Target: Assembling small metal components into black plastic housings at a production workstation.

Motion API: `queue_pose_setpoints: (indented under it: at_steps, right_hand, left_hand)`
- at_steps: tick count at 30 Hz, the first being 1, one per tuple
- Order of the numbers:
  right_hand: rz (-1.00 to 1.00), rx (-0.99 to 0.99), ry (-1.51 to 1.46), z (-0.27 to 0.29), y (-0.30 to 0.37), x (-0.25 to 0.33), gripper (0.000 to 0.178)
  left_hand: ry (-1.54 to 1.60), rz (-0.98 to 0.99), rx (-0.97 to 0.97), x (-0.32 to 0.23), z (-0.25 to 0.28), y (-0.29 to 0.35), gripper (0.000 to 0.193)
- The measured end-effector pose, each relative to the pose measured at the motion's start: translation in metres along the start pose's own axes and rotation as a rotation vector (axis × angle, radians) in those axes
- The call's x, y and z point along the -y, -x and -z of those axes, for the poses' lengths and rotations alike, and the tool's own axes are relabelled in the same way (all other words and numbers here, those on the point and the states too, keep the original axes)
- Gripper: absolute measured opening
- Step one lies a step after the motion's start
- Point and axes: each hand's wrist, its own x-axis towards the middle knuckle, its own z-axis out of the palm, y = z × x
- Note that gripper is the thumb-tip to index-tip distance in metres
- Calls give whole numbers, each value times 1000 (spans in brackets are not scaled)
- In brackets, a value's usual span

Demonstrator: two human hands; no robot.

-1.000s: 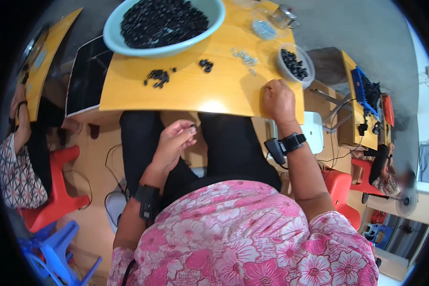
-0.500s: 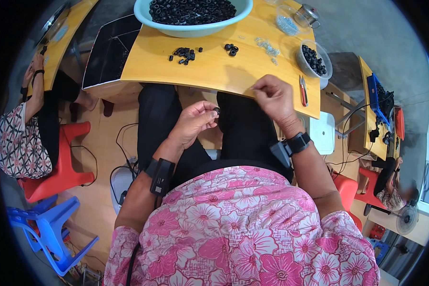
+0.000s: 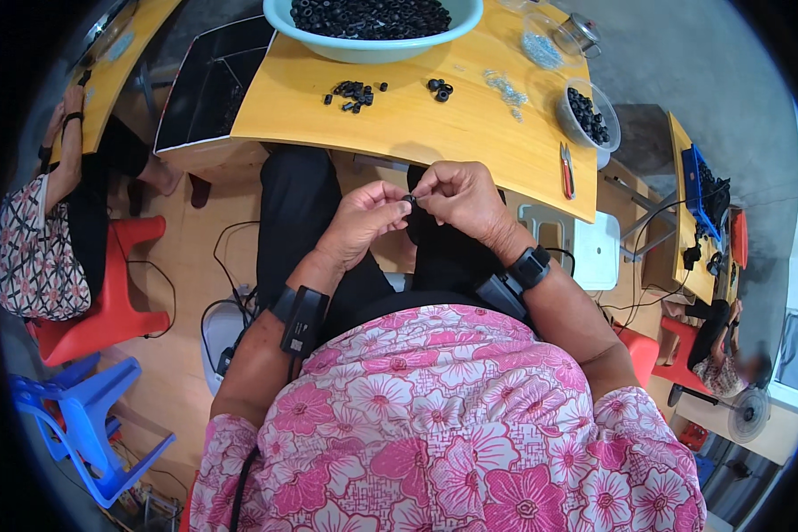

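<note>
My left hand [image 3: 362, 223] pinches a small black ring-like part [image 3: 409, 200] between thumb and fingertips, over my lap just off the table's near edge. My right hand [image 3: 463, 202] is closed in a pinch and meets the part from the right. Whatever its fingertips hold is too small to make out. On the yellow table [image 3: 470, 133] in front lie a small pile of black parts [image 3: 353, 96], a smaller cluster of black rings [image 3: 440, 89] and a scatter of tiny shiny pieces [image 3: 505, 89].
A pale blue basin [image 3: 377, 51] heaped with black parts stands at the back. To the right are a clear tub [image 3: 614, 124] of black parts, red-handled snips [image 3: 567, 170], a dish of shiny pieces [image 3: 542, 50] and a metal mug [image 3: 580, 32]. Other people sit at tables left and right.
My right hand has come down and left from above the table edge, bringing its fingertips to the black part. My left hand stays nearly in place, still pinching it.
</note>
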Motion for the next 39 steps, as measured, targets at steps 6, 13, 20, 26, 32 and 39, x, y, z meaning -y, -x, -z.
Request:
queue_pose_setpoints:
  at_steps: [6, 13, 20, 26, 32, 39]
  right_hand:
    - [349, -62, 551, -4, 0, 14, 5]
    - [156, -20, 326, -3, 1, 20, 6]
    - [-29, 67, -160, -1, 2, 10, 20]
    - [44, 61, -214, 0, 0, -1, 24]
    - [93, 17, -180, -9, 5, 10, 15]
    - [357, -38, 212, -5, -2, 4, 11]
  left_hand:
    - [-185, -62, -16, -3, 0, 1, 12]
    - [-140, -58, 3, 1, 1, 1, 13]
    - [22, 2, 54, 4, 4, 2, 20]
    - [125, 25, 56, 0, 1, 3, 18]
    - [156, -11, 91, 5, 10, 2, 18]
    - [139, -4, 70, -1, 6, 4, 17]
